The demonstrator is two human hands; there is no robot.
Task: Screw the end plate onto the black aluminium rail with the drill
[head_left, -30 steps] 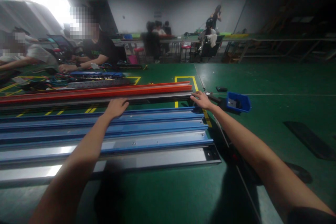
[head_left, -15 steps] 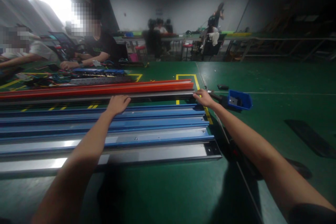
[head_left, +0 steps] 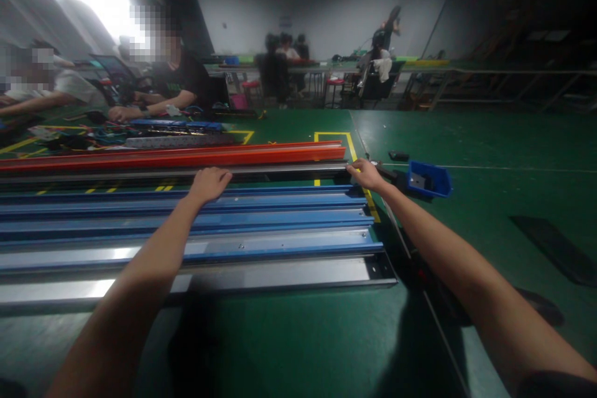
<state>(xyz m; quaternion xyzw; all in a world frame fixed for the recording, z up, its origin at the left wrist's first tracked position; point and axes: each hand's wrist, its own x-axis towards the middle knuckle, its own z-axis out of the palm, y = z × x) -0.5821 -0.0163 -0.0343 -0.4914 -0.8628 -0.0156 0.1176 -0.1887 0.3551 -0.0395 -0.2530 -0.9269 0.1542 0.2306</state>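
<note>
Long metal rails lie side by side across a green table. My left hand (head_left: 211,184) rests over the dark and silver rail (head_left: 289,169), its fingers bent over the far side and their tips hidden. At that rail's right end is my right hand (head_left: 366,174), thumb and fingers closed on the end. Beyond it lies an orange-red rail (head_left: 298,153). On the near side are several blue-edged rails (head_left: 298,221) and a silver rail (head_left: 298,272) nearest me.
A blue bin (head_left: 429,179) with small parts stands right of my right hand, near a small black object (head_left: 398,155). Wires and a grey slotted strip (head_left: 177,139) lie at the far left, where two people sit. A dark flat piece (head_left: 555,249) lies at the right.
The view has shifted slightly, moving the table's things a little to the right. My right hand's fingers look more closed at the rail's end. My left hand stays on the rail.
</note>
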